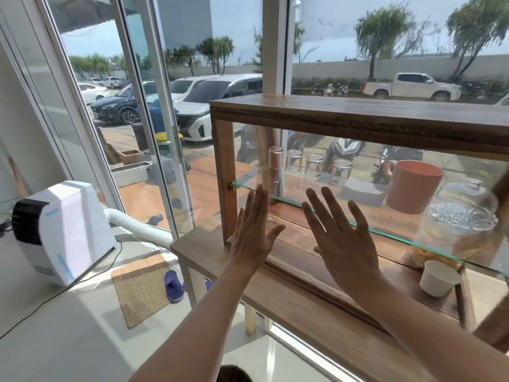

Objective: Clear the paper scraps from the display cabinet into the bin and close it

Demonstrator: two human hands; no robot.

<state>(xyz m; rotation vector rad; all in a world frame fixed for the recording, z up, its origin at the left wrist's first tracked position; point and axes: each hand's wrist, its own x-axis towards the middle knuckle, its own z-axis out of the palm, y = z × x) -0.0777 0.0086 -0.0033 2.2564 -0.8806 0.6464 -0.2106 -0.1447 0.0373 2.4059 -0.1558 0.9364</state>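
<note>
Fingers of the left hand (252, 232) and right hand (340, 238) spread flat, empty, against the wood-framed glass display cabinet's (358, 117) front pane at centre frame.

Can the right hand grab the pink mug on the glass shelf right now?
Probably not. The right hand lies flat against the cabinet's glass door, which seems to stand between it and the pink mug. The door would need sliding aside first.
</note>
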